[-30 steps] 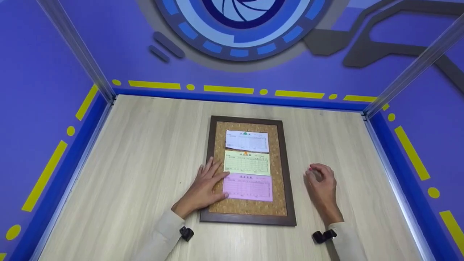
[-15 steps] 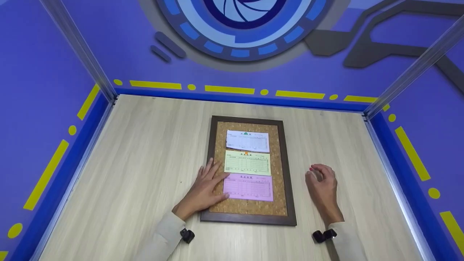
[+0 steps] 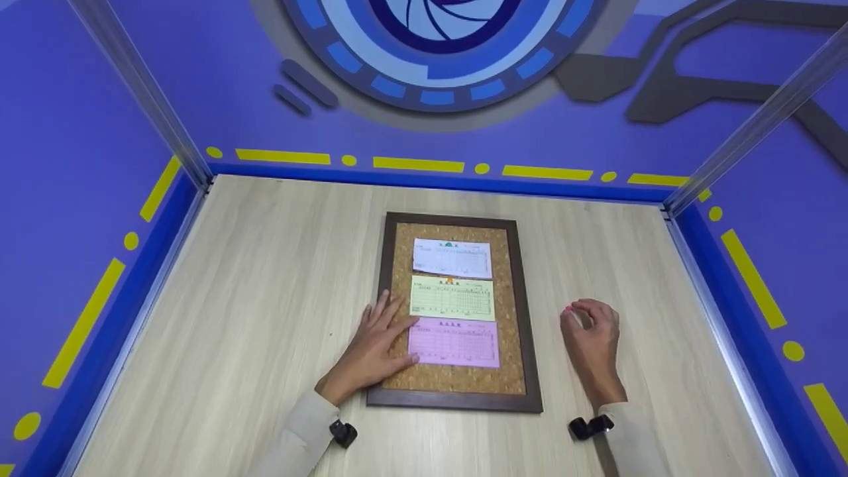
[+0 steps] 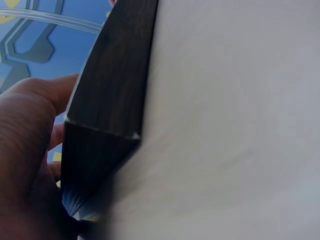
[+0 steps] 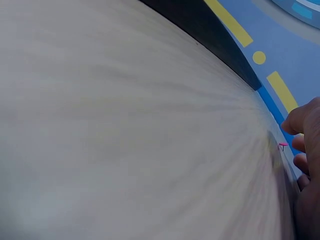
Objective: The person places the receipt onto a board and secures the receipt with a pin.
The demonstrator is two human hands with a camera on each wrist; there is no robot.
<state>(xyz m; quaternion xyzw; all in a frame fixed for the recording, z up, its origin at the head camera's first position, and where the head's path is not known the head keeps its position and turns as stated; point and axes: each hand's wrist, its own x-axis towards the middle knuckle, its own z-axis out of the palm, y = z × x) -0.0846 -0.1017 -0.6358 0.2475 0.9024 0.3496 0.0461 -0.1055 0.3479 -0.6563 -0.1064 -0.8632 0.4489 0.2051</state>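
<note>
My left hand rests over the left side of a framed corkboard, its fingers spread. Its thumb and index fingertips touch the left edge of a purple paper slip. Above that lie a yellow-green slip with an orange pin and a white slip with a green pin. My right hand is at the table right of the board, fingers loosely curled. A pink push pin sits by its thumb and index fingertips; the right wrist view shows a small gap between.
The corkboard's dark frame stands raised above the pale wooden table. Blue panel walls with yellow markings enclose the table at the back and both sides. A metal post rises at the back left corner.
My right hand has shifted very slightly to the right beside the pink push pin. My left hand, the board and the paper slips have kept their places.
</note>
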